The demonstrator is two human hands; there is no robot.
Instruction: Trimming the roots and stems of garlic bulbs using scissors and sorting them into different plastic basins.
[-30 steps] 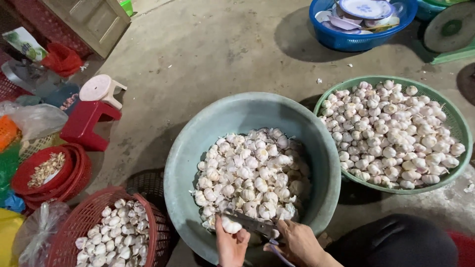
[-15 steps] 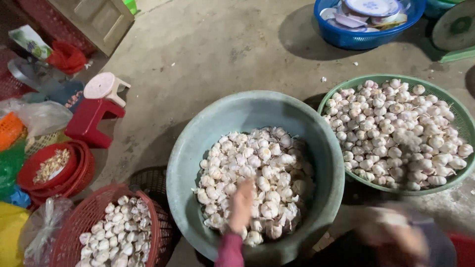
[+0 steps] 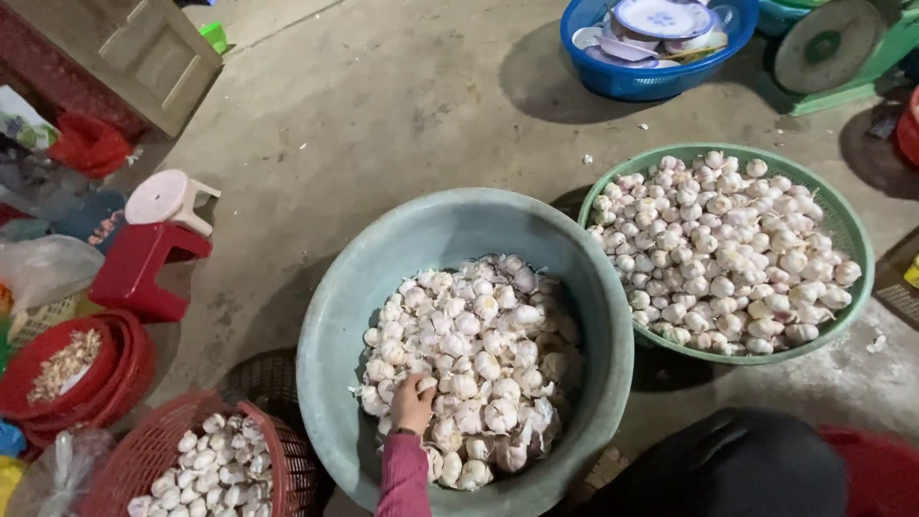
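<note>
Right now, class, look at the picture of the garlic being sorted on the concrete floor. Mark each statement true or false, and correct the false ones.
1. A left hand reaches into the big grey-green plastic basin and touches the garlic bulbs there. True.
2. The green mesh basket is empty. False: it is heaped with garlic bulbs.
3. The red woven basket at lower left holds garlic bulbs. True.
4. The blue plastic tub holds garlic. False: it holds plates and bowls.
5. The right hand holds a knife over the basin. False: no right hand shows in this view.
</note>
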